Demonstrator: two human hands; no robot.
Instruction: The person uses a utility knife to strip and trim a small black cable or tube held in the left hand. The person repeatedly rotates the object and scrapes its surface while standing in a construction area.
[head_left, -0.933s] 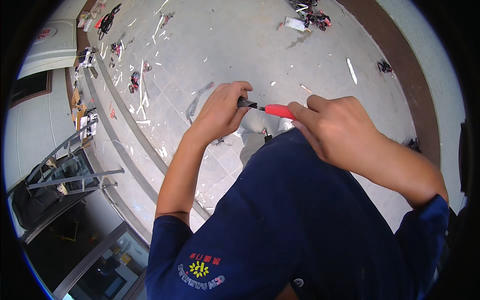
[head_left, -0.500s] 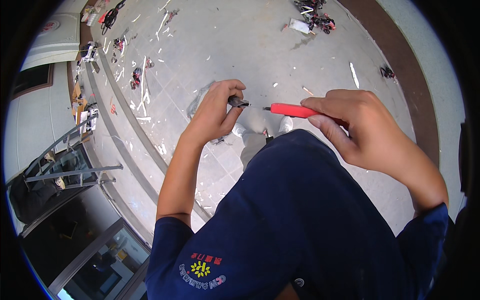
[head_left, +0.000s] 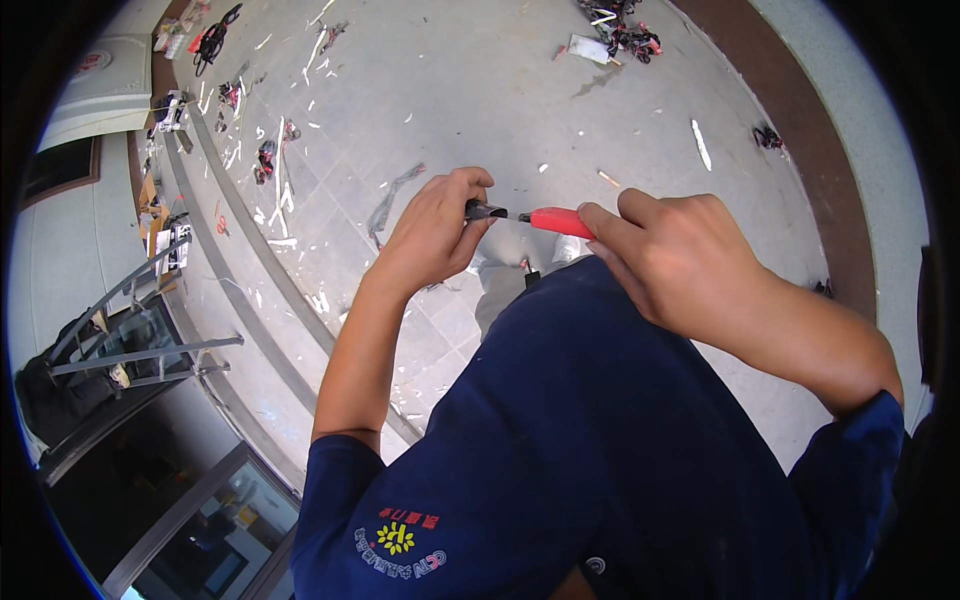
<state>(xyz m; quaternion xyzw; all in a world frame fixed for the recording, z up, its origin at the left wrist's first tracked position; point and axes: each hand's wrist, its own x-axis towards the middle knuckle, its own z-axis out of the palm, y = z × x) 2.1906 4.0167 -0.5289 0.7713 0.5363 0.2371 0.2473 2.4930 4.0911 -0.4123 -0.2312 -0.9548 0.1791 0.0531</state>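
My right hand [head_left: 675, 250] is closed around the red handle of a slim utility knife [head_left: 558, 221]; its thin metal end points left. Between the fingertips and thumb of my left hand [head_left: 435, 225] is a short black cable end [head_left: 485, 211], round and glossy, with most of it hidden by the fingers. The knife's tip meets the cable end or lies right in front of it; whether it cuts in I cannot tell. Both hands are raised in front of my body, above the floor.
Grey floor [head_left: 470, 90] is littered with white strips and scraps. A black-and-red cable heap [head_left: 625, 38] lies at the far right, and clear plastic film [head_left: 385, 205] beyond my left hand. Steps [head_left: 265, 300] and a metal railing [head_left: 150, 352] run along the left.
My right hand has moved left with the utility knife, bringing its tip up to the black cable end. The right fingers have curled further round the handle; the left hand has barely moved.
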